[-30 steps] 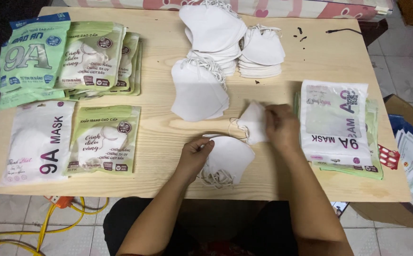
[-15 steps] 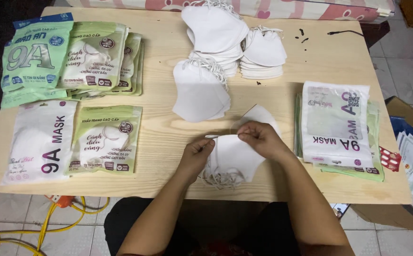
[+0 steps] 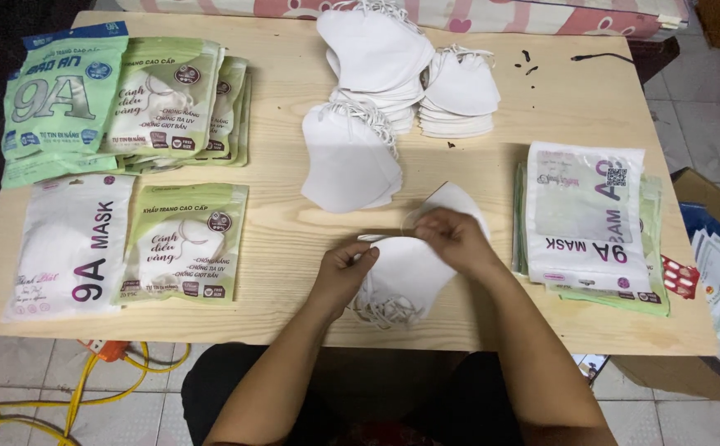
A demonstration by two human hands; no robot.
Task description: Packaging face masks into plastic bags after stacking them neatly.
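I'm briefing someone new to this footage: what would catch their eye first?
Both hands, the left hand and right hand, pinch a small stack of white masks at the table's near edge. Behind them rise piles of loose white masks. Green and white mask packets lie at the left.

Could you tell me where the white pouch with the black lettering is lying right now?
The white pouch lies flat at the table's near-left corner, beside a green pouch on its right.

Table [image 3: 294,239]: mask stacks [image 3: 393,74] at back centre; pouch piles [image 3: 129,99] back left; two pouches [image 3: 129,244] front left; pouch stack [image 3: 587,223] right; masks [image 3: 405,277] front centre, under both hands.
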